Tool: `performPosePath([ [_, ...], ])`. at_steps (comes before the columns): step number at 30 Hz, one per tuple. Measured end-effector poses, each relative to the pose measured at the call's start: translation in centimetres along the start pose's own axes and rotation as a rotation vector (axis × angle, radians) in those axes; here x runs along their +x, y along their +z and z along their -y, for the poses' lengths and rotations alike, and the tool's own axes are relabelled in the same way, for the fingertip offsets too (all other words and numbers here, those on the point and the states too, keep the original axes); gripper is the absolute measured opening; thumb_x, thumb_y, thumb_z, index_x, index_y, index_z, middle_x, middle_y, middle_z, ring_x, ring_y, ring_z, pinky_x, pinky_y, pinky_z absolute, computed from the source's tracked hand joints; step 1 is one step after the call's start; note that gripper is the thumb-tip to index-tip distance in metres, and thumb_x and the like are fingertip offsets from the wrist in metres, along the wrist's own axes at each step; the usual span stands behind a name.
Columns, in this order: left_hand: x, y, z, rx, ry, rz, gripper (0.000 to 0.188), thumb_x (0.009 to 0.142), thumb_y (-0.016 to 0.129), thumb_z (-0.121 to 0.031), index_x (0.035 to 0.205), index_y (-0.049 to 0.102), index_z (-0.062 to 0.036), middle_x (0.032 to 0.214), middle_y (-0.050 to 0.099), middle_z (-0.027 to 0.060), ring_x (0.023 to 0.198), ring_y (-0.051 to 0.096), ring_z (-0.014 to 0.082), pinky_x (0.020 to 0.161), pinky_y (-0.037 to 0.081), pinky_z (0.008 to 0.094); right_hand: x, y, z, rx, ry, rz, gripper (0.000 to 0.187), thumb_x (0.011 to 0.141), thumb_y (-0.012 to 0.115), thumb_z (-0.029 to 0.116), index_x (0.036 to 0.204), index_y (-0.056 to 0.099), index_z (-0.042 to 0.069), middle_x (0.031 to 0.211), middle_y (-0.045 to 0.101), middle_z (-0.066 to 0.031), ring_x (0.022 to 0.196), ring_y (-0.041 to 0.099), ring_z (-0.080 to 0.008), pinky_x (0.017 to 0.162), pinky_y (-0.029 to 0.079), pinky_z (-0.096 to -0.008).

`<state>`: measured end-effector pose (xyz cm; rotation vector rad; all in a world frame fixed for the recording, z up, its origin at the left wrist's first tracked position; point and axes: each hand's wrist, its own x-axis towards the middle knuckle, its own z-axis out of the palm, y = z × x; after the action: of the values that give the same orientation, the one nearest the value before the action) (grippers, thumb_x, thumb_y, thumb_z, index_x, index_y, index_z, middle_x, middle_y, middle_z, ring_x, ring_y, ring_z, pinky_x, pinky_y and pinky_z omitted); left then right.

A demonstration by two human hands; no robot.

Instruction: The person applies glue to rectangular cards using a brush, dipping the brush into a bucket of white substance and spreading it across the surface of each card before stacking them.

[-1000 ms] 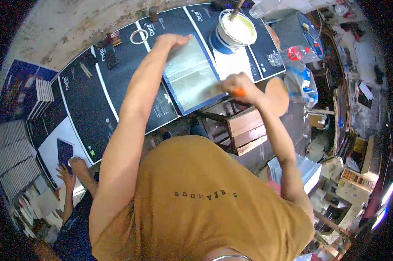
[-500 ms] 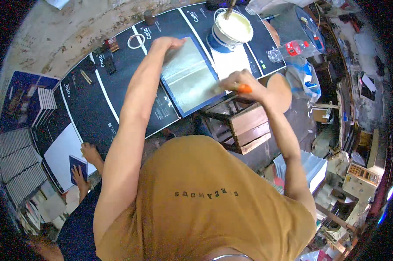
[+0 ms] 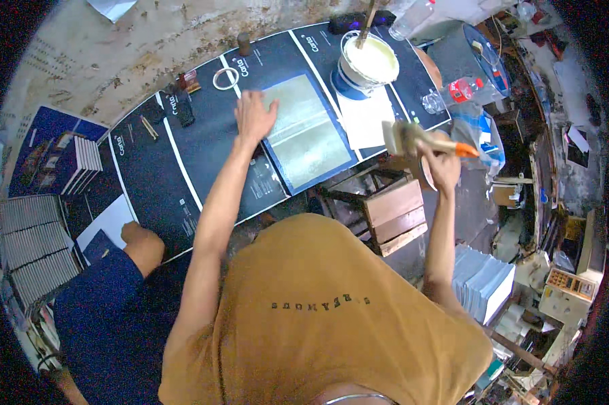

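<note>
A flat book cover [image 3: 306, 135] with a dark blue border and wet-looking, pale grey-green panels lies on the black table covering. Beside its upper left edge my left hand [image 3: 254, 116] is open, fingers spread; whether it touches the cover I cannot tell. My right hand [image 3: 445, 169] is closed round a wide brush [image 3: 404, 140] with an orange-ended handle, held up right of the cover. Behind the brush a white sheet [image 3: 365, 125] lies on the table, and on its far end stands a bucket [image 3: 350, 79] of creamy white paste with a stick in it.
Left of me a co-worker's arm [image 3: 142, 246] rests by a white board [image 3: 108, 223]. Stacked books [image 3: 81, 165] stand at the far left. A wooden stool [image 3: 395, 214] is under the table's front edge. A ring of tape [image 3: 225, 78] and a plastic bottle [image 3: 461, 90] lie farther back.
My right hand has lifted the brush off the cover and moved right. My left hand has come off the cover's far edge, nearer me. The co-worker has leaned in over the small blue book.
</note>
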<state>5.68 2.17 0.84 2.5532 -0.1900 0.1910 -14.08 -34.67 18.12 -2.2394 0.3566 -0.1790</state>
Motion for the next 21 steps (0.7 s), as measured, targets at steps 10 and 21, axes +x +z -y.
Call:
performPosePath([
  [10, -13.5, -3.1, -7.6, 0.257, 0.017, 0.592, 0.085, 0.070, 0.077, -0.052, 0.128, 0.051, 0.0046, 0.128, 0.050, 0.0184, 0.121, 0.049, 0.0358, 0.101, 0.038, 0.0589, 9.2, 24.1, 0.4, 0.237, -0.157, 0.028, 0.041, 0.078, 0.081, 0.038, 0.091, 0.066, 0.002, 0.087, 0.070, -0.0101, 0.082, 0.068, -0.0196, 0.074, 0.053, -0.0355],
  [21, -13.9, -1.9, -8.4, 0.278, -0.112, 0.621, 0.087, 0.070, 0.080, -0.050, 0.130, 0.049, 0.0054, 0.130, 0.050, 0.0178, 0.124, 0.050, 0.0330, 0.104, 0.038, 0.0573, 13.8, 18.7, -5.6, -0.210, -0.340, -0.129, 0.035, 0.088, 0.070, 0.038, 0.074, 0.065, 0.005, 0.064, 0.066, -0.0155, 0.063, 0.068, -0.0343, 0.058, 0.051, -0.0448],
])
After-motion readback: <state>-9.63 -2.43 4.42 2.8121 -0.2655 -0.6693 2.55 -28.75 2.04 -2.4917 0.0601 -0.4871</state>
